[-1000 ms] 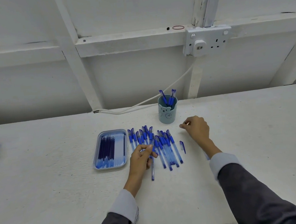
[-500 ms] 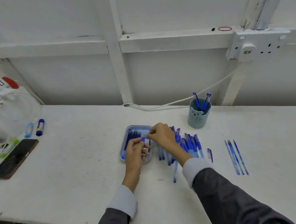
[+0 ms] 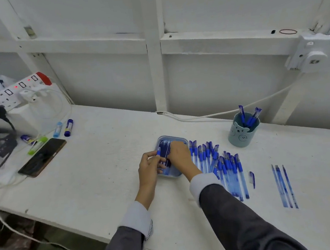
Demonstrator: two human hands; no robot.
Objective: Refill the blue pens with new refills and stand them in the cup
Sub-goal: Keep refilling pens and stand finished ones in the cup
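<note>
Head view: both hands meet at centre frame over the tray [image 3: 162, 138].

- Left hand [image 3: 150, 167]: fingers and thumb curled, pinching a blue pen [image 3: 158, 152] at its cap end. The pen sits at the tray's left edge and the rest of the barrel is mostly hidden by the fingers.
- Right hand [image 3: 180, 155]: lies over the tray with its fingers bent down onto the new refills [image 3: 163, 148]. Fingertips are hidden, so can't tell if it grips one.
- The tray is a blue-grey rectangle on the white table [image 3: 104, 171], and the dark blue refills lie lengthwise in it.
- Pen row [image 3: 224, 167]: just right of the tray, flat on the table, side by side, caps toward the wall. The right forearm partly covers it.
- Loose cap [image 3: 252, 179]: on the table, just right of the row.
- Three bare refills [image 3: 284, 187]: lower right of frame, lying parallel, well apart from the row.
- Cup [image 3: 241, 132]: right of centre near the wall. Pale teal with a bear face, upright, with a few standing pens [image 3: 249, 116] in it.
- Upper left of frame: power strip [image 3: 9, 91] with red lights and a black plug in it. Below it are two glue sticks [image 3: 68, 127], a green marker [image 3: 37, 145] and a phone [image 3: 42, 156], face up.
- Upper right of frame: wall socket [image 3: 314, 56] with a white cable [image 3: 209, 115] running along the wall base.
</note>
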